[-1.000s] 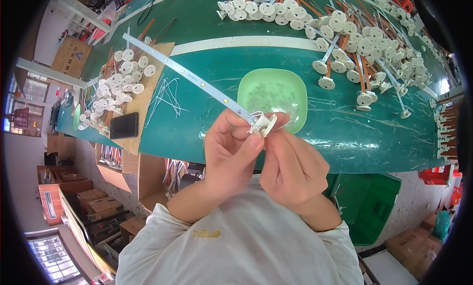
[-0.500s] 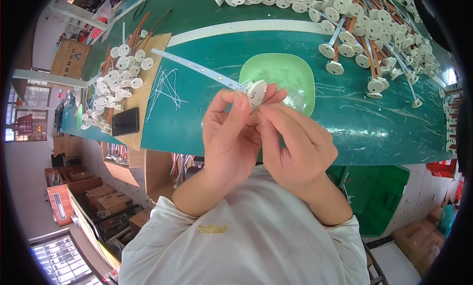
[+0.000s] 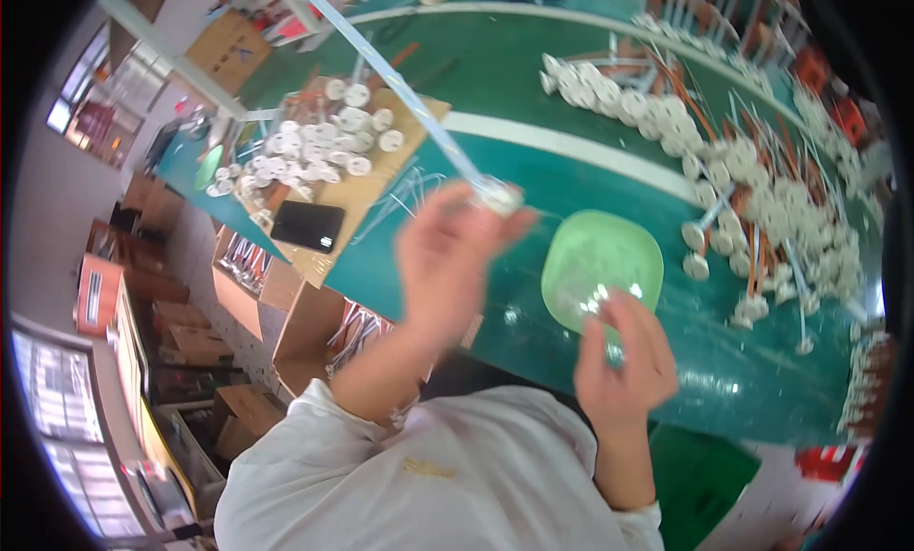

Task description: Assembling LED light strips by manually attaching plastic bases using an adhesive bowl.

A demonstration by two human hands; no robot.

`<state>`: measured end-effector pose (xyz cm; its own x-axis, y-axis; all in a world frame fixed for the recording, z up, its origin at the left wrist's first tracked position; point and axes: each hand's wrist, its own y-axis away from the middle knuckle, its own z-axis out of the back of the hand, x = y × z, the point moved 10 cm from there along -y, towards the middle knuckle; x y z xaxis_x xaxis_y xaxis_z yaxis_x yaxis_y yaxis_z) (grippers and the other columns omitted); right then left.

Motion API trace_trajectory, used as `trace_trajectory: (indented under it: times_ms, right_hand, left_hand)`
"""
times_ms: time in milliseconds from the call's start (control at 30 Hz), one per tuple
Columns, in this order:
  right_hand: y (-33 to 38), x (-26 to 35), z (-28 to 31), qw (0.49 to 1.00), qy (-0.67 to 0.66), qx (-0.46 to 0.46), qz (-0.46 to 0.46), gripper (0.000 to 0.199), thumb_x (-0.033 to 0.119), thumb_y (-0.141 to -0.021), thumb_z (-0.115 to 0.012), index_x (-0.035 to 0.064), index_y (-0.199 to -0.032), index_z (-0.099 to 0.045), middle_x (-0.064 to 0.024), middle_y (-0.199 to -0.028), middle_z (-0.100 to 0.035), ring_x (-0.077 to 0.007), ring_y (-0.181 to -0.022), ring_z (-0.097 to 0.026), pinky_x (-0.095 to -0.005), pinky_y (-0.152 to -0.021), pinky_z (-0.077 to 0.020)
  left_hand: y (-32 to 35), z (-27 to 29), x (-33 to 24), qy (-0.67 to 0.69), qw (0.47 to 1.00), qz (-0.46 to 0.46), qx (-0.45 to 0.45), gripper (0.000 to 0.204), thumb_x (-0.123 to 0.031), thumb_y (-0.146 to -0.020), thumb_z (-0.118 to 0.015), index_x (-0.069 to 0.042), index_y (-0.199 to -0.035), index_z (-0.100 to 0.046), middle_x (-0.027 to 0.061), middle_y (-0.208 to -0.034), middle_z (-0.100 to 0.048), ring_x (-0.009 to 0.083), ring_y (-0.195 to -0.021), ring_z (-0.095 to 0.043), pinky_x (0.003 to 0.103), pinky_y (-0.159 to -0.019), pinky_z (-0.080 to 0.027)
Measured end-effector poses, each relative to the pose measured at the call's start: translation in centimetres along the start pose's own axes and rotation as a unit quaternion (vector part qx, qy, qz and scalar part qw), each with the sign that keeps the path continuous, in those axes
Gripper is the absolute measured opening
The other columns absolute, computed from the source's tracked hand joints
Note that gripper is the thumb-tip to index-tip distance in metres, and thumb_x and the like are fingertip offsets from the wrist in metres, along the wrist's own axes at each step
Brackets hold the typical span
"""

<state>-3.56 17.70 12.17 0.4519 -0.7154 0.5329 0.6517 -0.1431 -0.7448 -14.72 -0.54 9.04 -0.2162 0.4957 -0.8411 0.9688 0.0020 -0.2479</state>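
My left hand (image 3: 447, 261), blurred by motion, grips a round white end cap (image 3: 498, 197) between thumb and fingers. From that cap a long pale strip with small lights (image 3: 409, 96) slants up to the far left. My right hand (image 3: 628, 365) is at the near edge of a shallow light-green bowl (image 3: 649, 242), thumb and bent fingers a little apart, with nothing visible between them. Inside the bowl are small, shiny, clear-looking bits, too blurred to name.
White-capped strips lie heaped on cardboard (image 3: 314, 151) at the left, beside a black phone (image 3: 307, 226) and thin white wires (image 3: 405, 197). More capped strips (image 3: 762, 199) crowd the right of the green table (image 3: 495, 308). Below the left table edge stands an open carton (image 3: 314, 327).
My hands have parted: the left moved slightly left with the capped strip, the right went down and right to the bowl. The whole view has shifted and tilted.
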Motion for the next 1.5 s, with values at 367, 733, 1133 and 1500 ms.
trace_trajectory:
  times_ms: [367,733,1133,1500]
  right_hand:
    - [7.1,-11.8,12.0,0.951,0.073,-0.088,-0.289,0.022,0.012,-0.098,-0.048,-0.0051,-0.099,-0.062,-0.0096,-0.087,-0.066,-0.0129,-0.069,-0.059,-0.025,-0.06,-0.0467]
    - [0.5,-9.6,11.2,0.97,0.165,-0.032,-0.174,0.008,0.003,-0.09,-0.058,-0.0039,-0.091,-0.063,-0.0086,-0.081,-0.066,-0.0138,-0.067,-0.061,-0.0247,-0.061,-0.0487]
    - [-20.0,-19.4,-6.2,0.969,0.183,0.166,0.021,0.025,0.01,-0.074,-0.07,-0.0002,-0.097,-0.066,-0.0162,-0.1,-0.067,-0.0329,-0.095,-0.063,-0.0386,-0.084,-0.05]
    - [-19.6,-24.3,-4.9,0.944,0.224,0.225,-0.085,0.032,0.018,-0.067,-0.078,0.0068,-0.088,-0.057,-0.0153,-0.089,-0.067,-0.0337,-0.084,-0.064,-0.0392,-0.074,-0.0493]
  left_hand:
    - [-18.3,23.4,-16.8,-0.835,0.54,-0.002,-0.106,0.048,-0.048,-0.08,-0.065,-0.005,-0.099,-0.072,0.0189,-0.081,-0.069,0.0346,-0.079,-0.067,0.042,-0.073,-0.052]
    - [-0.7,5.9,-9.8,-0.55,0.749,-0.369,-0.01,0.012,-0.004,-0.068,-0.072,-0.004,-0.077,-0.064,0.0113,-0.073,-0.062,0.0275,-0.066,-0.06,0.034,-0.063,-0.046]
    - [1.4,7.1,-2.8,-0.529,0.804,-0.272,0.012,0.013,0.001,-0.068,-0.071,-0.004,-0.066,-0.059,0.0083,-0.063,-0.061,0.025,-0.058,-0.058,0.034,-0.056,-0.041]
    - [1.4,7.8,-2.4,-0.517,0.817,-0.255,0.001,0.012,0.0,-0.069,-0.071,-0.003,-0.065,-0.06,0.0096,-0.061,-0.061,0.0249,-0.056,-0.058,0.033,-0.054,-0.042]
